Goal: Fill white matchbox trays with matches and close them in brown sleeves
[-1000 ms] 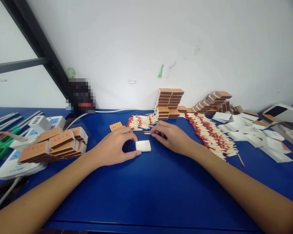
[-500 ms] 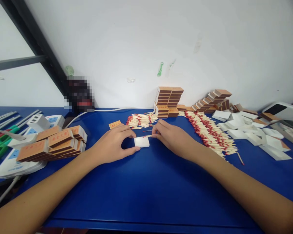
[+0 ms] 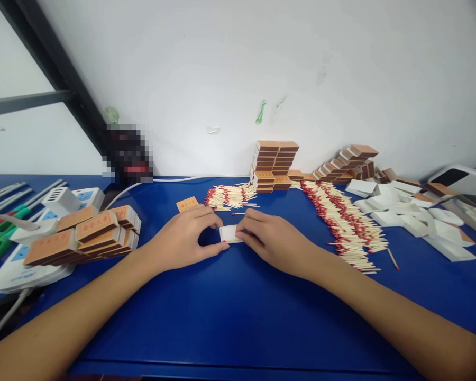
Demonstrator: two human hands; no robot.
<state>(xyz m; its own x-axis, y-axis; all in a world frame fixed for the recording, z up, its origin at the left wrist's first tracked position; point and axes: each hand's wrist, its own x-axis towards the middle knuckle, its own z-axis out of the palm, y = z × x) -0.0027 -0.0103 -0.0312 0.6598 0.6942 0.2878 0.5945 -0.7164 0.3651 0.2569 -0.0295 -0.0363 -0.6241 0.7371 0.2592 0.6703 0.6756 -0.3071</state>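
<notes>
A small white matchbox tray [image 3: 228, 234] lies on the blue table in front of me. My left hand [image 3: 190, 233] steadies its left end, with the thumb at the near corner and the fingers at the far corner. Over the tray's right end, my right hand [image 3: 272, 238] has its fingertips pinched together on a match, now mostly hidden by the fingers and tray. Just beyond the tray lies a single match [image 3: 240, 214]. Behind it is a small pile of matches [image 3: 230, 196], with an orange matchbox label panel [image 3: 187, 204] to its left.
Long rows of red-tipped matches [image 3: 341, 222] spread to the right, beside loose white trays [image 3: 412, 211]. Matchboxes are stacked [image 3: 275, 164] against the wall. On the left, more matchboxes [image 3: 97, 227] rest by a white power strip [image 3: 31, 272] and green-handled scissors [image 3: 2, 241].
My right hand has moved slightly left and down, bringing the match from above the tray's right edge to the tray. My left hand stays at the tray's left end.
</notes>
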